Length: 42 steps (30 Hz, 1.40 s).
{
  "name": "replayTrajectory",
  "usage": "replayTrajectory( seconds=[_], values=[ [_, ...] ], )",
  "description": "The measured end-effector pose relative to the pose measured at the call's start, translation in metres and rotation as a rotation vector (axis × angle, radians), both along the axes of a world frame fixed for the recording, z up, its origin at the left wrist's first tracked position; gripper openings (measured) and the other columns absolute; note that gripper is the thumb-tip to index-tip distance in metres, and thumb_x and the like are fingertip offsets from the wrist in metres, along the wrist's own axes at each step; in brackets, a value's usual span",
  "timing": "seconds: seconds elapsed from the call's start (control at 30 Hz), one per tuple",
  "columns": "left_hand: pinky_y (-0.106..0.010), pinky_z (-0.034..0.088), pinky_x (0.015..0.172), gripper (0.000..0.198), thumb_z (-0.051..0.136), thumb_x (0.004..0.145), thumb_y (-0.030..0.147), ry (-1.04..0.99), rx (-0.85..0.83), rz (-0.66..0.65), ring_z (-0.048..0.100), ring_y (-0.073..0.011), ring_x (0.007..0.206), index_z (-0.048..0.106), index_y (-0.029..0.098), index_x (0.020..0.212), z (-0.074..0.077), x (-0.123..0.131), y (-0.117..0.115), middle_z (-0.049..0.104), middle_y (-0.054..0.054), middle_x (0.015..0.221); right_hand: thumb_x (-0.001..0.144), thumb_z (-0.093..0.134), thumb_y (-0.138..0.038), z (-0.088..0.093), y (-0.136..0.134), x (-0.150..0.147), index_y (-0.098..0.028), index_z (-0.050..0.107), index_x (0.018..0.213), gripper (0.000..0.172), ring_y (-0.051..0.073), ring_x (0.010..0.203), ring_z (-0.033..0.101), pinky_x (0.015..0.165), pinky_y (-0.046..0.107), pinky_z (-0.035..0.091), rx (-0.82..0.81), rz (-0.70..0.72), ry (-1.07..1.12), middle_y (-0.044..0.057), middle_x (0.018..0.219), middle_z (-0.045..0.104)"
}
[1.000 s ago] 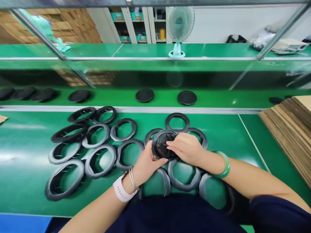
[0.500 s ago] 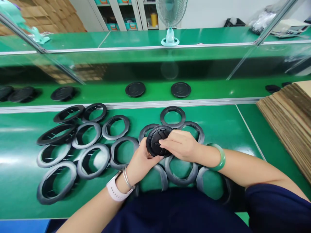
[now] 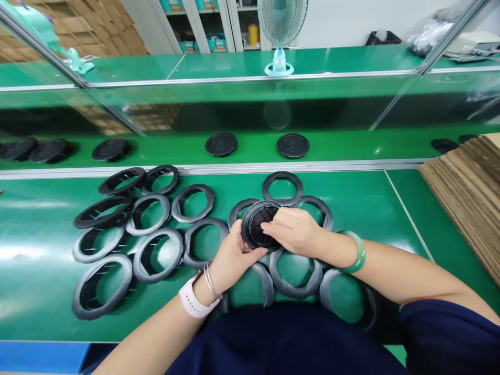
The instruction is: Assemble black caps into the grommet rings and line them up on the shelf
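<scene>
Both my hands hold one round black plastic part (image 3: 258, 225), a ring with a dark insert in it, just above the green table. My left hand (image 3: 234, 258) grips its lower left rim with thumb and fingers. My right hand (image 3: 295, 230) lies over its right side, fingers curled onto the insert. Several grey-black open rings (image 3: 158, 255) lie flat on the table to the left, and others (image 3: 295, 273) lie under and around my hands. A white watch and bangles are on my left wrist, a green bangle on my right.
Beyond a metal rail runs a green conveyor belt (image 3: 250, 156) carrying several closed black discs (image 3: 221, 144). A stack of brown cardboard sheets (image 3: 466, 179) stands at the right. A small mint fan (image 3: 279, 31) sits on the raised green shelf behind.
The black part has turned in my hands: its ribbed face showed half a second ago, now the rim and insert face up. My hands stay in about the same place.
</scene>
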<state>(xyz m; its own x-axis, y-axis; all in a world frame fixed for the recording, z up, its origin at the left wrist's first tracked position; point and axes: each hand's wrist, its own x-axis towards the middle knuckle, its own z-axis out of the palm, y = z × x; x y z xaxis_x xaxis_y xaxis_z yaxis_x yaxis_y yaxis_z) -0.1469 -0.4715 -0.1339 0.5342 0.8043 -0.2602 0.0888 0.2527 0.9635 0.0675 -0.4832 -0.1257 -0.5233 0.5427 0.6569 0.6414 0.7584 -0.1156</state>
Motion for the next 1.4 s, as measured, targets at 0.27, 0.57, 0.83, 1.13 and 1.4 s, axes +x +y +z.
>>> replayTrajectory(
  seconds=[0.27, 0.57, 0.83, 1.13, 1.4],
  values=[
    [-0.033, 0.058, 0.084, 0.057, 0.081, 0.073, 0.022, 0.016, -0.027, 0.002, 0.071, -0.0171, 0.090, 0.045, 0.022, 0.117, 0.003, 0.000, -0.002, 0.070, -0.001, 0.103, 0.099, 0.052, -0.018, 0.001, -0.003, -0.004, -0.013, 0.067, 0.095, 0.017, 0.016, 0.068, 0.049, 0.061, 0.029, 0.042, -0.058, -0.036, 0.089, 0.005, 0.075, 0.057],
    [-0.034, 0.058, 0.085, 0.055, 0.081, 0.071, 0.019, 0.036, -0.005, -0.001, 0.070, -0.0175, 0.091, 0.046, 0.021, 0.114, 0.006, 0.001, -0.002, 0.069, -0.001, 0.104, 0.100, 0.052, -0.021, 0.004, -0.006, -0.007, -0.013, 0.067, 0.102, 0.017, 0.017, 0.070, 0.049, 0.063, 0.030, 0.042, -0.096, -0.093, 0.004, 0.005, 0.077, 0.057],
    [-0.035, 0.060, 0.081, 0.053, 0.079, 0.074, 0.023, 0.121, 0.077, -0.018, 0.071, -0.0208, 0.091, 0.046, 0.022, 0.115, 0.008, 0.000, -0.005, 0.068, -0.002, 0.103, 0.098, 0.044, -0.014, 0.007, -0.013, -0.013, -0.006, 0.062, 0.117, 0.028, 0.022, 0.078, 0.049, 0.067, 0.036, 0.046, -0.137, -0.151, -0.160, 0.011, 0.082, 0.057],
    [-0.032, 0.058, 0.086, 0.062, 0.082, 0.072, 0.025, 0.009, 0.059, 0.076, 0.068, -0.0208, 0.103, 0.043, 0.023, 0.120, 0.010, 0.001, -0.006, 0.066, -0.005, 0.116, 0.099, 0.055, -0.031, 0.016, -0.006, 0.001, -0.017, 0.057, 0.128, 0.032, 0.027, 0.108, 0.054, 0.096, 0.046, 0.045, -0.376, -0.286, 0.425, 0.013, 0.114, 0.059],
    [-0.040, 0.055, 0.094, 0.072, 0.081, 0.074, 0.033, 0.022, 0.142, -0.027, 0.062, -0.0286, 0.116, 0.040, 0.024, 0.133, 0.003, -0.005, -0.007, 0.061, -0.010, 0.129, 0.089, 0.064, -0.024, 0.000, 0.001, -0.007, -0.018, 0.061, 0.094, 0.008, 0.019, 0.087, 0.058, 0.078, 0.032, 0.048, -0.734, -0.262, 0.657, 0.003, 0.092, 0.059]
  ],
)
